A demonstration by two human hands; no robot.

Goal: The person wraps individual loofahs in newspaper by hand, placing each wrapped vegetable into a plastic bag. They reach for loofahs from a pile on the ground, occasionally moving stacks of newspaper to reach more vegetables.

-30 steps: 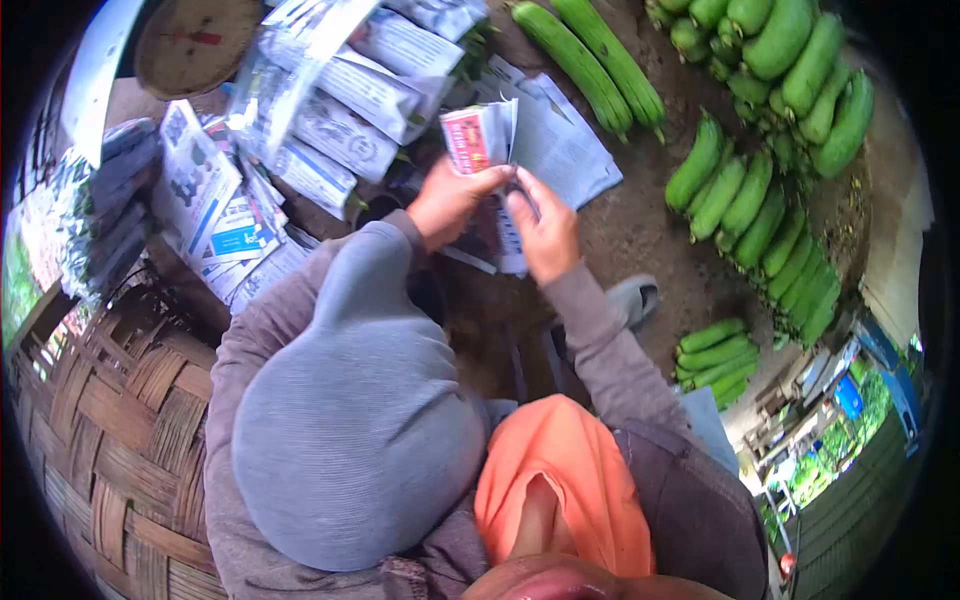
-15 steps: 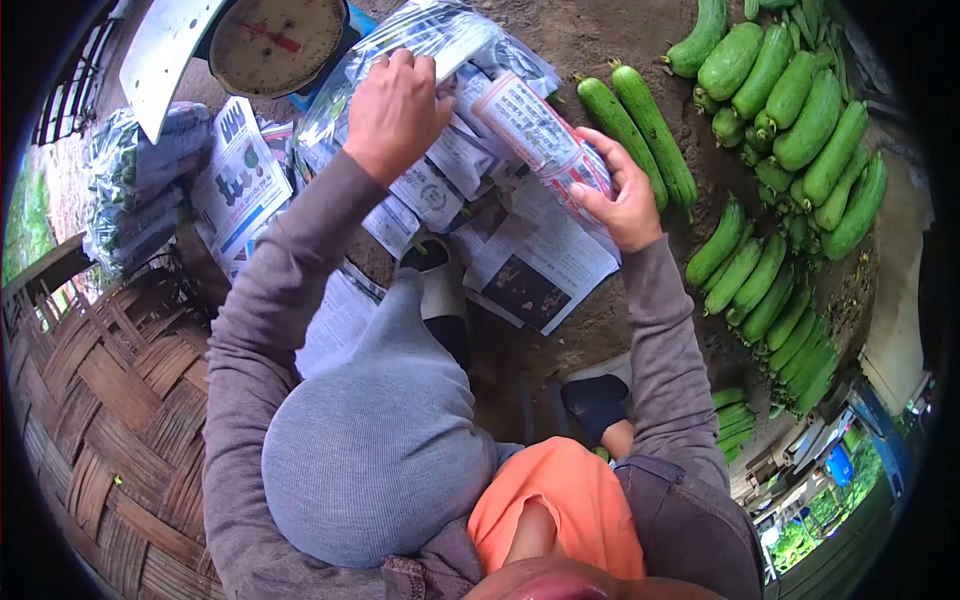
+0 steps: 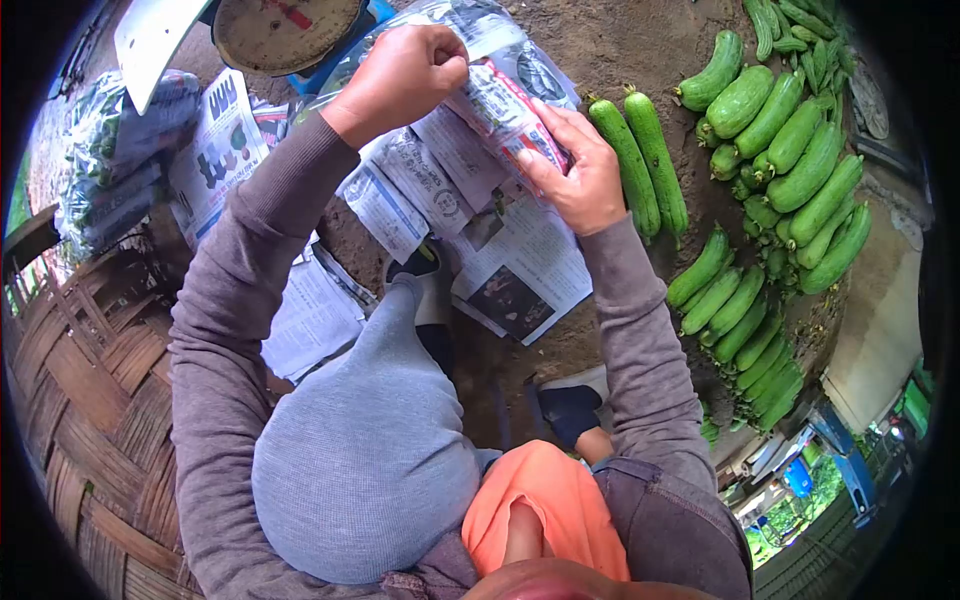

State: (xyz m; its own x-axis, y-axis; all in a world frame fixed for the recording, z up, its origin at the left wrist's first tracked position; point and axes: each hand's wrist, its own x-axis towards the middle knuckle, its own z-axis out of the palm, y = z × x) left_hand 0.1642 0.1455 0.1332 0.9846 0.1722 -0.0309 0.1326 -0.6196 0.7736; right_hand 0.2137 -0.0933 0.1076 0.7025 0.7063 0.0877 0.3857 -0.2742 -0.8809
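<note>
My right hand (image 3: 585, 175) grips a roll wrapped in newspaper (image 3: 503, 115), thumb on top and fingers along its far side. What is inside the wrapping is hidden. At the roll's upper end, my left hand (image 3: 405, 80) is closed, its fingers pinching the edge of a clear plastic bag (image 3: 480, 25). Printed paper shows through the bag. Below the hands lie other newspaper-wrapped rolls (image 3: 425, 185) side by side, and an open newspaper sheet (image 3: 530, 260) is spread on the ground.
Two long green gourds (image 3: 630, 165) lie right of my right hand, with rows of more gourds (image 3: 800, 170) beyond. A round-topped scale (image 3: 285, 30) stands at upper left. Filled plastic bags (image 3: 125, 150) sit at left, near newspaper sheets (image 3: 225, 155) and a woven bamboo surface (image 3: 100, 400).
The wrapped roll in my right hand has moved up and left, its upper end now beside my left hand at the bag. My left hand has shifted slightly up. The view has also shifted.
</note>
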